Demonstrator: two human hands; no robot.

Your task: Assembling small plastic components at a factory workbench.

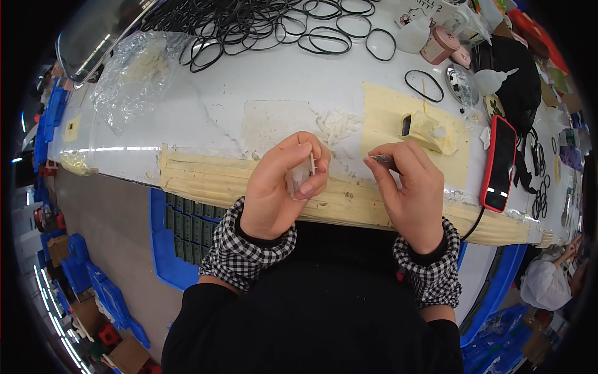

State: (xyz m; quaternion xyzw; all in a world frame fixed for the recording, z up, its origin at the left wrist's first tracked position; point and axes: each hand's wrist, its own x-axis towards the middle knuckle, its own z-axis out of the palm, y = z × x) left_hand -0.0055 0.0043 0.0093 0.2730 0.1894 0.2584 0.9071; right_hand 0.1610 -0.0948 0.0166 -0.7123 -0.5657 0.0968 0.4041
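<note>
My left hand (280, 181) is closed around a small translucent whitish piece (300, 182), with a thin pale edge showing between thumb and fingers. Level with it on the right, my right hand (411, 187) pinches a small dark grey, flat, blade-like piece (385, 162) between thumb and fingertips. The two pieces are apart, both held above the table's near edge. White shavings (337, 124) lie on the tabletop just beyond my hands. A yellow taped block (428, 132) with a dark opening stands past my right hand.
Black rubber bands (249, 25) heap at the back, near a crumpled transparent bag (140, 75). A red-cased phone (500, 163) with a cable lies at right, by squeeze bottles (495, 80). Blue trays (163, 249) of dark green parts sit below the table. A person in white (547, 283) is far right.
</note>
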